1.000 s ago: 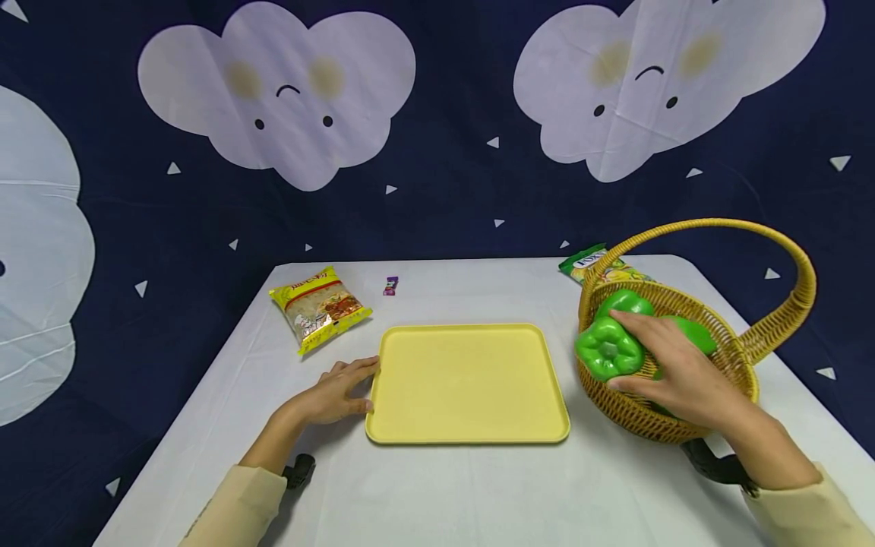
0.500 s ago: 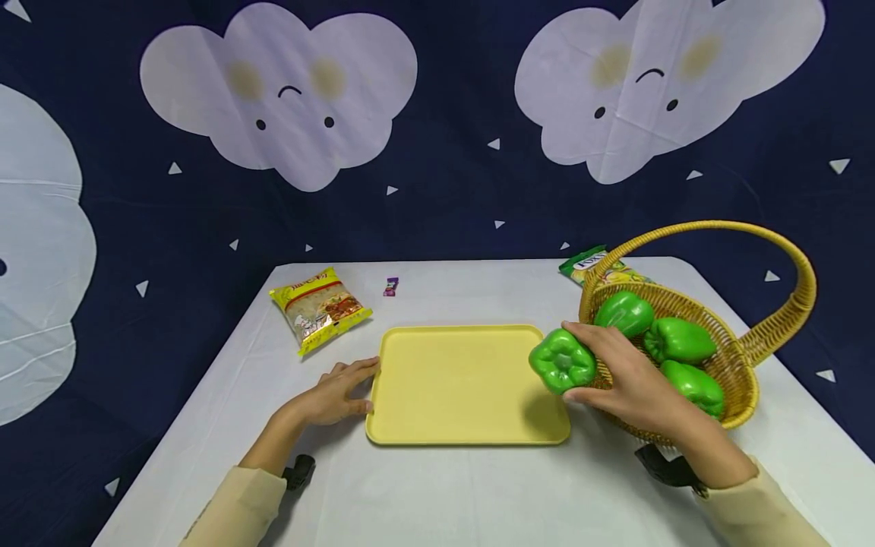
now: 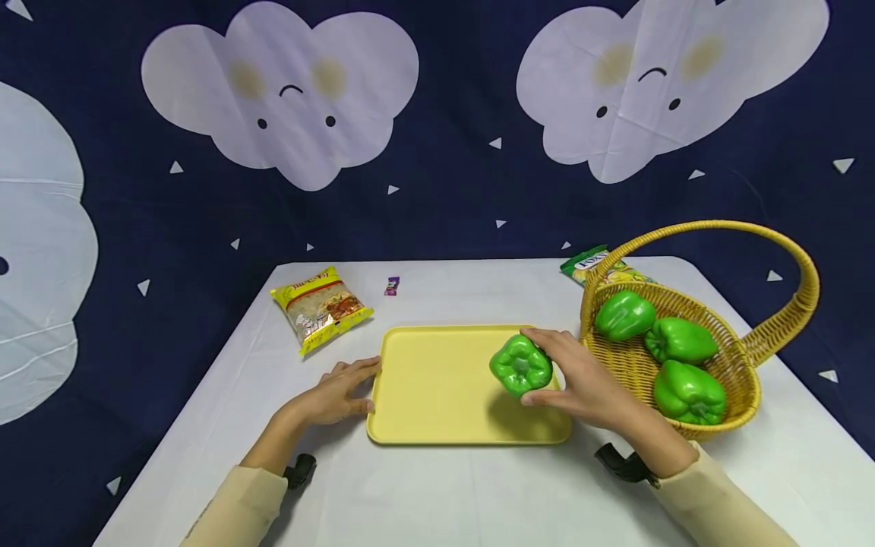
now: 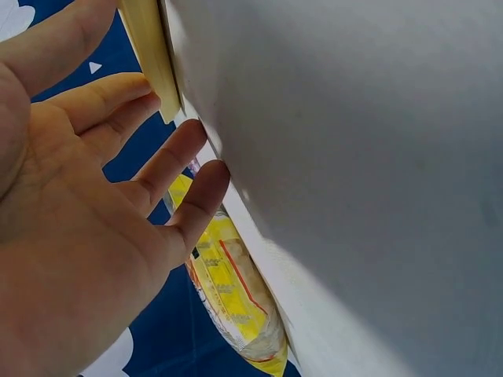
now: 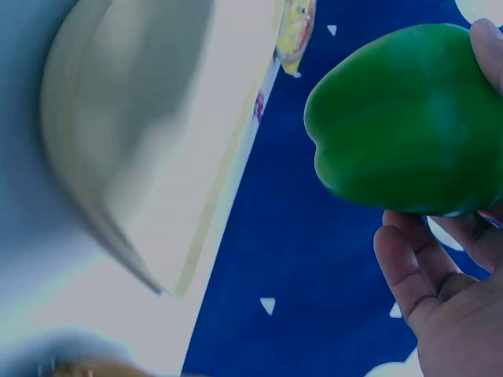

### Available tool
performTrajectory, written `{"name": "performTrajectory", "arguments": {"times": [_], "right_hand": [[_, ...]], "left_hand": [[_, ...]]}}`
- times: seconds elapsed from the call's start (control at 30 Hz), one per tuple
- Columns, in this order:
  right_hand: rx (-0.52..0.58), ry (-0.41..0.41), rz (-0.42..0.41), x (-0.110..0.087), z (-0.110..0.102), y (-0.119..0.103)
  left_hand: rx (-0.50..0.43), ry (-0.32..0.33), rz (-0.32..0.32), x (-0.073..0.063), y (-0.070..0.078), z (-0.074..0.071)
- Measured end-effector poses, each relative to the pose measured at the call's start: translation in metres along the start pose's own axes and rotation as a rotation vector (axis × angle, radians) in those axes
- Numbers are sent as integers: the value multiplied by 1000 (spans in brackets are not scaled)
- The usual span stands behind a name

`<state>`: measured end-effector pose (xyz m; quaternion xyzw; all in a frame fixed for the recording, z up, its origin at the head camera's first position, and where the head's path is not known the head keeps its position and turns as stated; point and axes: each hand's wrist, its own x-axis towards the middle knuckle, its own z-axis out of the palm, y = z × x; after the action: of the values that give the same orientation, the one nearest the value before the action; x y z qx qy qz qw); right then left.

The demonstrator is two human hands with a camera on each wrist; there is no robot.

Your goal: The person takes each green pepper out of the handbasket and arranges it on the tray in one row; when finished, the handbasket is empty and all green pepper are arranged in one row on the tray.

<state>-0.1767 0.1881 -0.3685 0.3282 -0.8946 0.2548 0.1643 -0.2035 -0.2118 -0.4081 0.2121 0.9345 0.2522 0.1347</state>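
A green bell pepper is gripped between the thumb and fingers of my right hand, held above the right part of a yellow tray. Its shadow falls on the tray. The right wrist view shows the same bell pepper from the side, with the right hand around its far end. My left hand touches the tray's left edge with fingers relaxed and nearly straight. In the left wrist view, the left hand has its fingers spread beside the tray and grips nothing.
To the right stands a wicker basket with a tall handle, holding several green peppers. Behind it lies a green snack bag. At the back left are a yellow food packet and a small purple sweet on the white table.
My right hand has lifted the bell pepper out of the basket and carried it left over the tray. The left hand stays at the tray's edge.
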Motion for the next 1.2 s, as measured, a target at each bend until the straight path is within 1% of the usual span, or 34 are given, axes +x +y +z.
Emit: {"name": "performTrajectory", "arguments": {"times": [0.27, 0.4, 0.6, 0.67, 0.87, 1.1, 1.2], "right_hand": [[101, -37, 72, 15, 17, -9], [128, -49, 109, 22, 25, -14], [145, -35, 114, 29, 38, -21], [156, -38, 117, 32, 42, -22], [220, -78, 155, 40, 54, -30], [234, -114, 182, 49, 67, -37], [240, -123, 182, 54, 72, -40]], "left_hand": [[9, 3, 14, 1, -2, 1], [2, 0, 3, 1, -1, 1], [-7, -5, -23, 2, -1, 0], [-7, -5, -22, 2, -1, 0], [2, -2, -5, 2, -2, 0], [11, -4, -15, 2, -1, 0], [13, -2, -6, 1, -1, 0]]}}
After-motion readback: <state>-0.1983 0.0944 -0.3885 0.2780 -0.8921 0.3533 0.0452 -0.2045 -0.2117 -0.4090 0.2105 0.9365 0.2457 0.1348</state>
